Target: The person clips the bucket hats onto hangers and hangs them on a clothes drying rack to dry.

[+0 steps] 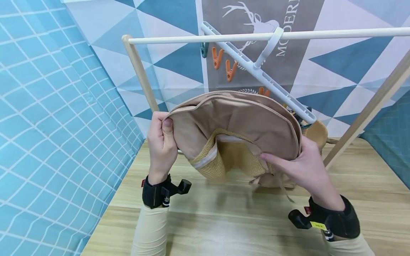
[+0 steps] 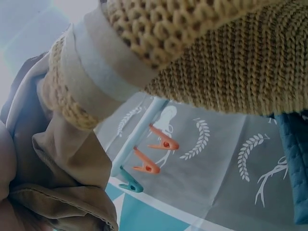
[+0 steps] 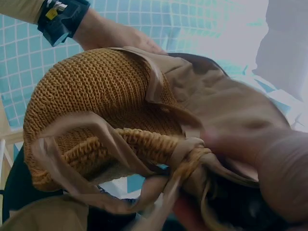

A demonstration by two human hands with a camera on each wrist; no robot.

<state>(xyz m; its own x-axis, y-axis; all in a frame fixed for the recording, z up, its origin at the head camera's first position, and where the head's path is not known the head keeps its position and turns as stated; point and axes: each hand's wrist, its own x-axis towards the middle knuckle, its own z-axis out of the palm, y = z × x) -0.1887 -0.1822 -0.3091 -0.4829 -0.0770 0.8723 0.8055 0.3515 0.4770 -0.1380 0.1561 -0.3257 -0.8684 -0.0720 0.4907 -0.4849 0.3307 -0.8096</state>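
Note:
A sun hat with a wide beige cloth brim and a tan knitted crown hangs between both hands. At the left end my left hand pinches the brim, thumb on top. My right hand grips the other end, its thumb over the inner edge where brim meets crown. In the left wrist view the knitted crown and a pale inner band fill the top. A beige ribbon loops loosely from the hat in the right wrist view. The right hand's other fingers are mostly hidden by the brim.
A pale clip hanger hangs slantwise from a white rod behind the hat. It bears orange clips and a teal clip. Wooden posts hold the rod. A tan item stands behind on the wooden table.

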